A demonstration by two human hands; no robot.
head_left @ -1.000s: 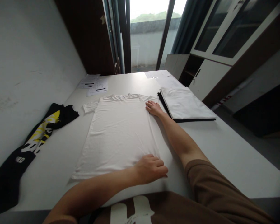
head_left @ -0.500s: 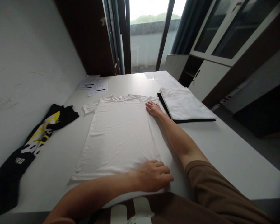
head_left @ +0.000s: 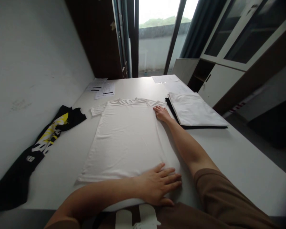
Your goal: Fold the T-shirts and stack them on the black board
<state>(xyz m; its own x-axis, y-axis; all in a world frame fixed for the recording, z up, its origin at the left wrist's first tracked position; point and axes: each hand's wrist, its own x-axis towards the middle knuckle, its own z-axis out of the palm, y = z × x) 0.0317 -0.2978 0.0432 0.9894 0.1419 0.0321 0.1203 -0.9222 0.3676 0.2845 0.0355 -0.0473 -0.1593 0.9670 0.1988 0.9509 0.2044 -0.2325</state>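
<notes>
A white T-shirt [head_left: 126,136] lies spread face up on the white table, its collar toward the window and its hem toward me. My left hand [head_left: 158,184] rests flat with fingers spread over the shirt's lower right corner, the forearm crossing in front of the hem. Farther up, my right hand [head_left: 161,113] lies on the shirt's right edge, just below the sleeve, with fingers stretched out. Neither hand grips any cloth. The corner under my left hand is hidden.
Right of the shirt sits a folded white cloth [head_left: 193,109] on a black one [head_left: 205,127]. A black garment with yellow and white print [head_left: 50,136] lies along the left wall. Papers [head_left: 105,89] lie at the far left, more sheets [head_left: 169,83] at the back right.
My left hand has opened from loosely curled fingers to a flat spread at the hem's right corner. My right hand stays by the sleeve. The whole view has shifted slightly.
</notes>
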